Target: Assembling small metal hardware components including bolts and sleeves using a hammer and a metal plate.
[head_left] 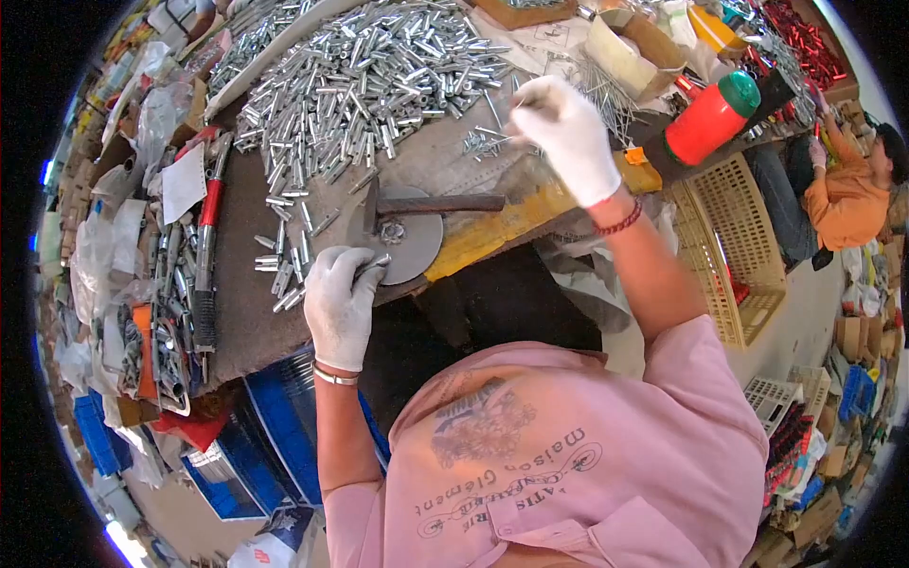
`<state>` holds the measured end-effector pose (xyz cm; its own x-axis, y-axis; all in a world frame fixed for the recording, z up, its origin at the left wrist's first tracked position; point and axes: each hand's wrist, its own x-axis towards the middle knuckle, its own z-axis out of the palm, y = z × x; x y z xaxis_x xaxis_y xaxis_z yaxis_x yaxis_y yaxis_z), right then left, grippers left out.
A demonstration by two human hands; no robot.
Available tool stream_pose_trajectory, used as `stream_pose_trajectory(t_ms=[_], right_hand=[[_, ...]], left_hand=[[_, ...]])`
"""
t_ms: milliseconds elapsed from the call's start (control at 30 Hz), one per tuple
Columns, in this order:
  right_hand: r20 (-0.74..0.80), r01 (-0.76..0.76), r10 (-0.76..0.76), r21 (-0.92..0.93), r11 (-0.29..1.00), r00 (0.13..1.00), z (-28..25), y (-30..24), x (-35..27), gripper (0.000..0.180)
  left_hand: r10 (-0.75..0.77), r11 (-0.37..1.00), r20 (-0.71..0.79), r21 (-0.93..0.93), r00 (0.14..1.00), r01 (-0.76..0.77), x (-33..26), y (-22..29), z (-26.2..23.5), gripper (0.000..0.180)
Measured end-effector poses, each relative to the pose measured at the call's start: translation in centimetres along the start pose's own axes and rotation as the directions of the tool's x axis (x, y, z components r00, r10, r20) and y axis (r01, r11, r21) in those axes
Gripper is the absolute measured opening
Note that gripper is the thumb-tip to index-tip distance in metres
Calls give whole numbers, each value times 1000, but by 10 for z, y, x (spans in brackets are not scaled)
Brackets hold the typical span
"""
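My left hand (339, 308), in a white glove, is closed around a short silver metal cylinder (373, 273) at the near edge of the bench. Right beside it lies a round grey metal plate (409, 256). A hammer (440, 203) rests across that plate, its dark handle pointing right. My right hand (565, 137), also gloved, is raised over the bench with its fingers drawn together; what they hold, if anything, is too small to make out. Small metal pins (483, 145) lie just left of it. A large heap of silver cylinders (365, 80) covers the far left of the bench.
A red bottle with a green end (705, 123) lies at the right, near long thin rods (606, 99) and an open cardboard box (632, 55). Below stands a yellow plastic crate (724, 251). Tools and bags crowd the left. Another person in orange (847, 204) works at far right.
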<state>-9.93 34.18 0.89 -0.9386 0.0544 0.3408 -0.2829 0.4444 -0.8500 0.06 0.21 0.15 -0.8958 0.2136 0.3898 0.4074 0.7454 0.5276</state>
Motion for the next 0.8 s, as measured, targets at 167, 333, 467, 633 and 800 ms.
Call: stream_pose_trajectory(t_ms=[167, 333, 467, 633, 800], right_hand=[[354, -44, -16, 159, 986, 935, 78, -39, -72, 12], [399, 442, -330, -232, 866, 856, 76, -41, -81, 8], [494, 559, -358, -354, 749, 793, 73, -50, -78, 9], [471, 574, -378, -393, 719, 797, 74, -47, -77, 10], [465, 578, -394, -370, 727, 793, 77, -47, -78, 10]], left_hand=[[-112, 988, 77, -95, 991, 120, -2, -6, 3, 11], [-16, 993, 26, -118, 1000, 19, 0, -9, 7, 9], [-80, 977, -2, -200, 997, 78, -9, -18, 14, 12], [-43, 986, -11, -163, 999, 41, -8, -19, 13, 13], [-41, 983, -2, -179, 999, 39, -9, -17, 10, 13]])
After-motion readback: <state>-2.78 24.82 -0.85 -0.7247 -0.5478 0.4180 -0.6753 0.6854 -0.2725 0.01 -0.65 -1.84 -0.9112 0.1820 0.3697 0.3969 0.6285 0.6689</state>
